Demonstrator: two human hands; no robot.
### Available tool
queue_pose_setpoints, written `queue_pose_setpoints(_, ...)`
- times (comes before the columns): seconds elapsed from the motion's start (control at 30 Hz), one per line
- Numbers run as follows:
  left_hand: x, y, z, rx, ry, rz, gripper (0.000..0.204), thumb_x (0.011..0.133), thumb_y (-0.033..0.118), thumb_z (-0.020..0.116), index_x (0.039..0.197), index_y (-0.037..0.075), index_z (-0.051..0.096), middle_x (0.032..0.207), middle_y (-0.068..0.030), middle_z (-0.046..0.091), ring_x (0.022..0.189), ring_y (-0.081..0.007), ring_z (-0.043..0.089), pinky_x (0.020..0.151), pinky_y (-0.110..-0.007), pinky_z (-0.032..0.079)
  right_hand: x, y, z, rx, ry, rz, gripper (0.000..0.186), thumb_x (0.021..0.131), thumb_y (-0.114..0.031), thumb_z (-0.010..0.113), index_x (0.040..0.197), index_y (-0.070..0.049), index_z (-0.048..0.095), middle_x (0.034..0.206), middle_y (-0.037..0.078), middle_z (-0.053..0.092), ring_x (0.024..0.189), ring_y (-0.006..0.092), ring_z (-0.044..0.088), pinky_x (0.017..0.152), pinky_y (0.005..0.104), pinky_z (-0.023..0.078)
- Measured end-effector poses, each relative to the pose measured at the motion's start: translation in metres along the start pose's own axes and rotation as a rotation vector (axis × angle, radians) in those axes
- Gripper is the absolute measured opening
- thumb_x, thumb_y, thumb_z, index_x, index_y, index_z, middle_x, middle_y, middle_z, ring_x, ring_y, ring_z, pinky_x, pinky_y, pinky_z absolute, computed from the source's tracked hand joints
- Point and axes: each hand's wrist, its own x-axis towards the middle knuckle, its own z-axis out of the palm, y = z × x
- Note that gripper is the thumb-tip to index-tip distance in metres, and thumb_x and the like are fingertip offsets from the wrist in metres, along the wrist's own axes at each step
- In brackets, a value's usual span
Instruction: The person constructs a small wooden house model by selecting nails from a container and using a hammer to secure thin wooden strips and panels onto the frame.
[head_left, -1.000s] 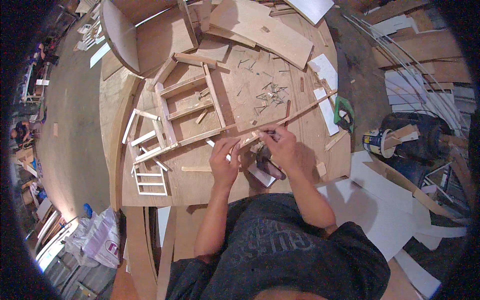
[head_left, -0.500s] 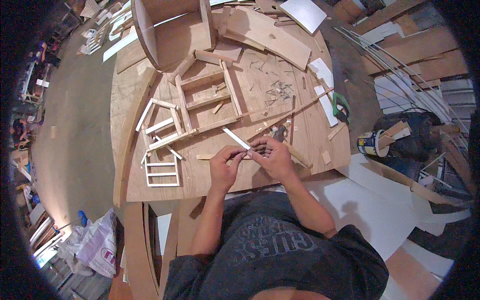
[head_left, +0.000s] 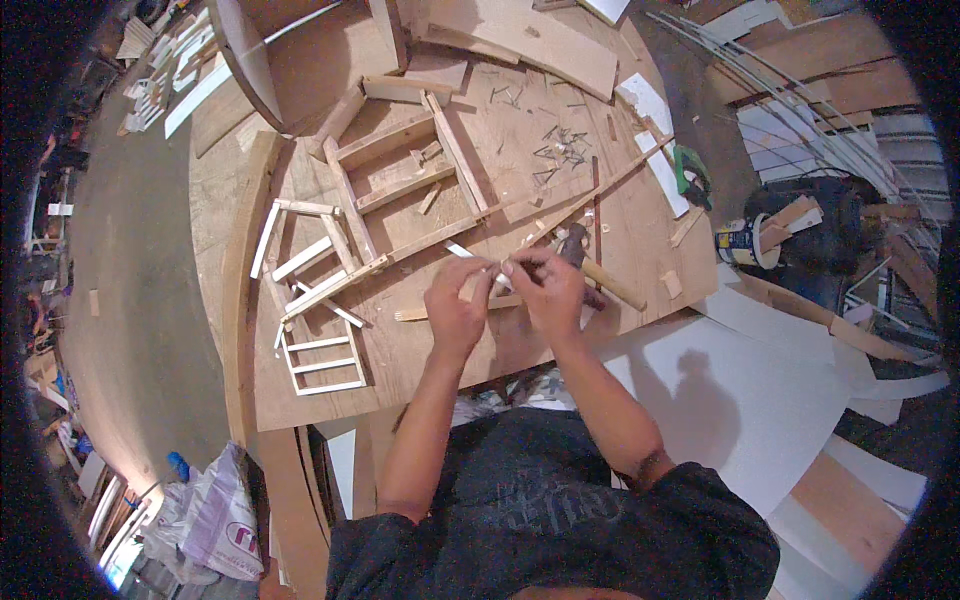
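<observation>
Above the near part of the wooden worktable (head_left: 420,365), my left hand (head_left: 458,305) is closed, its fingers on a thin white wooden strip (head_left: 456,249). My right hand (head_left: 550,290) is closed in a pinch at the strip's near end, fingertips almost meeting those of the left. Whether anything small sits between the fingertips is hidden. A hammer (head_left: 573,243) lies just beyond my right hand, partly covered by it. To the left of my hands rests a small white ladder-like frame (head_left: 325,365), next to a larger wooden frame (head_left: 400,195) with crosspieces.
Loose nails (head_left: 562,150) are scattered across the table's far middle. A green-handled saw (head_left: 690,178) lies at the right edge, near a bucket (head_left: 740,243) of offcuts. An open wooden box (head_left: 330,75) stands at the far left. White sheets (head_left: 700,380) lie at the lower right.
Both hands have risen slightly in view, and the left fingers now cover more of the white strip. The whole view has shifted, with the table appearing farther left and up.
</observation>
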Motion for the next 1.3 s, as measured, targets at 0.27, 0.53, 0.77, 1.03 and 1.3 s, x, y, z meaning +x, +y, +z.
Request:
queue_pose_setpoints(0.27, 0.062, -0.065, 0.008, 0.439, 0.06, 0.226, 0.035, 0.083, 0.007, 0.081, 0.117, 0.006, 0.073, 0.109, -0.0118, 0.071, 0.104, -0.0327, 0.067, 0.09, -0.042, 0.055, 0.073, 0.016, 0.022, -0.3, 0.073, -0.236, 0.015, 0.09, -0.005, 0.08, 0.105, -0.001, 0.077, 0.097, 0.007, 0.079, 0.083, 0.0105, 0.074, 0.076, 0.0268, 0.06)
queue_pose_setpoints(0.53, 0.069, -0.083, 0.015, 0.495, 0.102, 0.246, 0.022, 0.085, 0.012, 0.079, 0.107, 0.013, 0.078, 0.103, -0.0048, 0.076, 0.094, -0.028, 0.072, 0.085, -0.04, 0.057, 0.087, 0.037, 0.035, -0.38, 0.027, -0.234, 0.016, 0.088, -0.006, 0.081, 0.103, -0.002, 0.077, 0.097, 0.009, 0.08, 0.084, 0.0126, 0.075, 0.077, 0.0285, 0.06)
queue_pose_setpoints(0.77, 0.069, -0.09, 0.016, 0.454, 0.113, 0.216, 0.02, 0.084, 0.013, 0.08, 0.104, 0.015, 0.079, 0.104, -0.0039, 0.076, 0.096, -0.0269, 0.072, 0.085, -0.038, 0.057, 0.09, 0.048, 0.037, -0.377, 0.064, -0.269, 0.015, 0.087, -0.006, 0.082, 0.1, -0.001, 0.076, 0.098, 0.01, 0.08, 0.086, 0.0136, 0.076, 0.078, 0.0287, 0.06)
queue_pose_setpoints(1.03, 0.069, -0.093, 0.016, 0.5, 0.092, 0.236, 0.022, 0.084, 0.015, 0.08, 0.106, 0.014, 0.078, 0.106, -0.0051, 0.076, 0.096, -0.0274, 0.072, 0.087, -0.039, 0.057, 0.091, 0.047, 0.038, -0.456, 0.066, -0.331, 0.015, 0.086, -0.004, 0.082, 0.099, -0.001, 0.076, 0.098, 0.011, 0.08, 0.089, 0.015, 0.076, 0.081, 0.0297, 0.06)
queue_pose_setpoints(1.3, 0.069, -0.091, 0.015, 0.517, 0.092, 0.256, 0.022, 0.084, 0.016, 0.079, 0.106, 0.014, 0.078, 0.106, -0.0042, 0.077, 0.095, -0.0257, 0.072, 0.087, -0.038, 0.056, 0.09, 0.043, 0.04, -0.434, 0.077, -0.359, 0.015, 0.082, -0.003, 0.083, 0.094, -0.002, 0.075, 0.099, 0.014, 0.079, 0.092, 0.0205, 0.077, 0.082, 0.0312, 0.06)
